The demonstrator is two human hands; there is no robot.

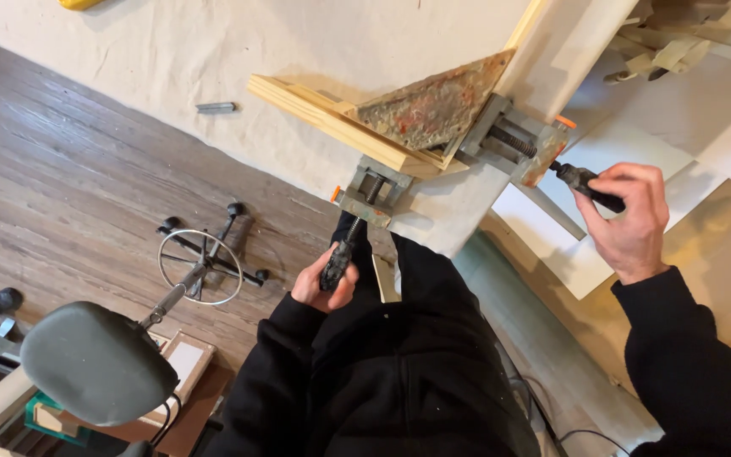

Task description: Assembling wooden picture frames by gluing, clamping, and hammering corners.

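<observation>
— Where are the hands?
— Both are on a corner clamp point(458, 152) at the edge of the canvas-covered surface point(213, 59); the left hand point(325, 288) has its fingers wrapped tight round the dark handle point(336, 264) of the nearer screw; the right hand point(632, 222) has its fingers curled shut on the other screw handle point(585, 184), off to the right

— And what does the clamp hold?
— Two pale wooden bars meeting at a corner; one bar point(332, 118) runs up and left across the canvas, the second point(528, 25) rises toward the top edge; a rusty, paint-stained triangular plate point(433, 106) lies between them

— Anything else about?
— A small grey metal piece point(216, 107) lies apart on the canvas; a grey stool point(99, 364) stands on the wooden floor point(61, 186) below
</observation>
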